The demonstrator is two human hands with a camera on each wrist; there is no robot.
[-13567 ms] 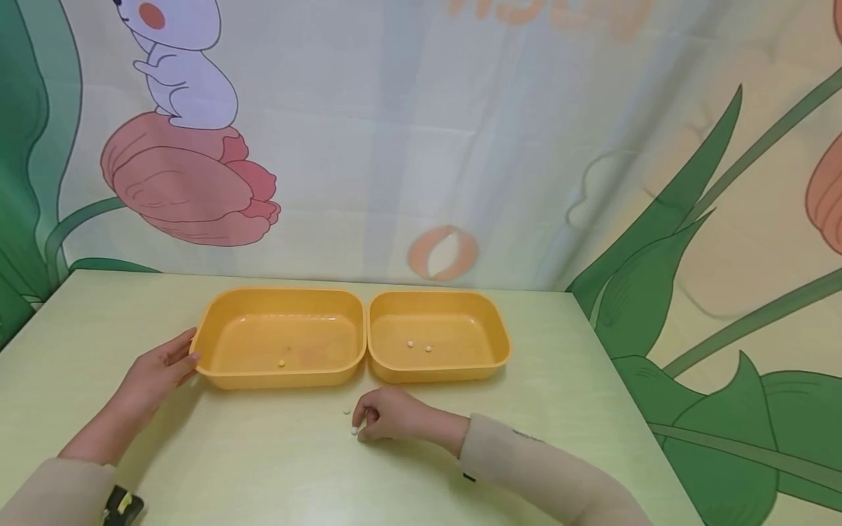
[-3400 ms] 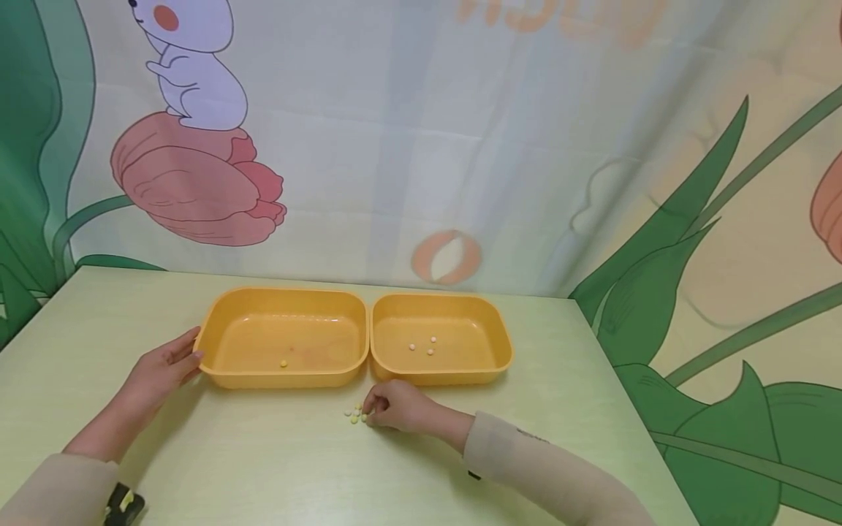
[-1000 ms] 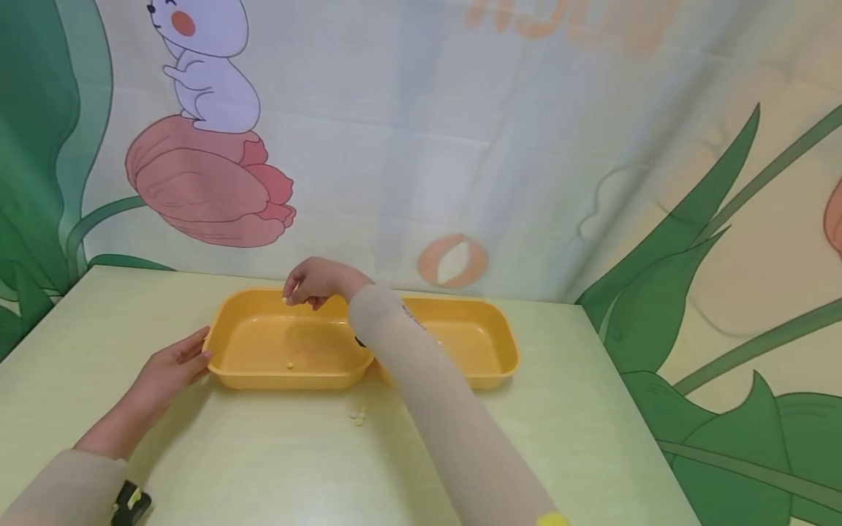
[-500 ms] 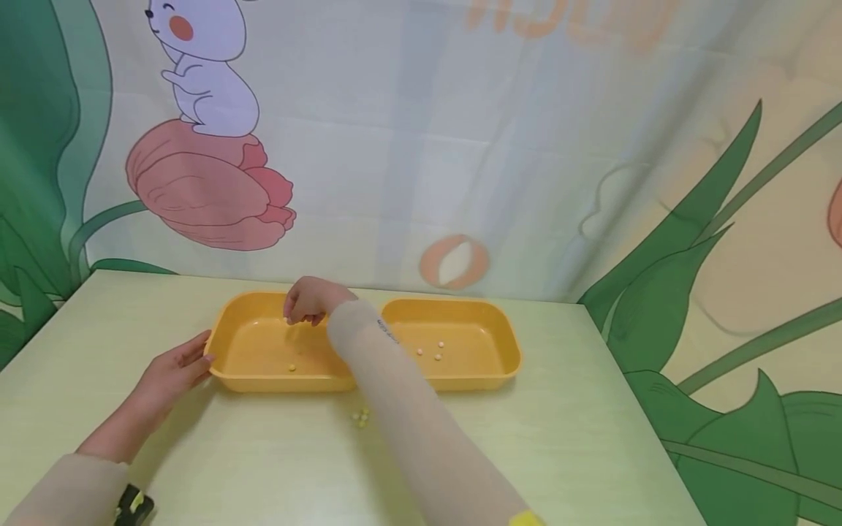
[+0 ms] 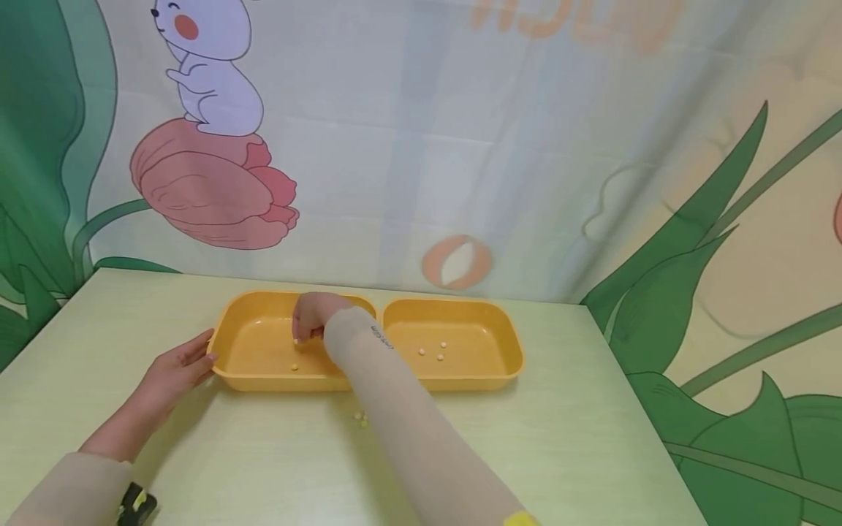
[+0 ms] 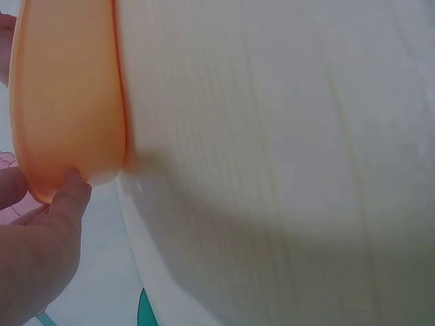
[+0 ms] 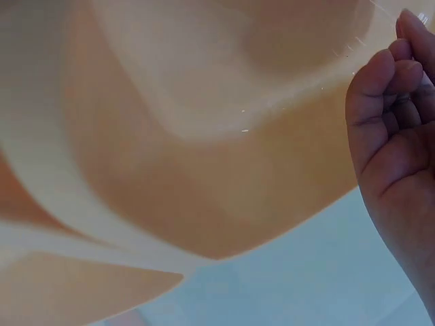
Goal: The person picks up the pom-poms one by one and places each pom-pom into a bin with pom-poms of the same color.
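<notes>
My left hand [image 5: 172,374] holds the left end of the larger yellow tray [image 5: 263,382], fingers and thumb at its rim. In the left wrist view my left hand [image 6: 51,238] pinches the tray's end wall. My right hand [image 5: 314,315] is down inside that tray, pinching a small pale ball [image 5: 295,341] between its fingertips, close to the tray floor. A yellow ball [image 5: 294,367] lies nearer the front of the same tray. In the right wrist view my right hand [image 7: 394,129] has its fingers curled together; the ball there is hidden.
To the right stands a smaller yellow tray [image 5: 460,382] with three whitish balls [image 5: 440,357]. Several loose white and yellow balls [image 5: 365,423] lie on the table before the trays, partly beside my right sleeve [image 5: 408,416]. A printed curtain [image 5: 368,146] hangs behind.
My right hand has gone from the loose balls on the table to the larger tray, then lowered into it with a pale ball. The smaller tray gained a ball earlier. My left hand stays put.
</notes>
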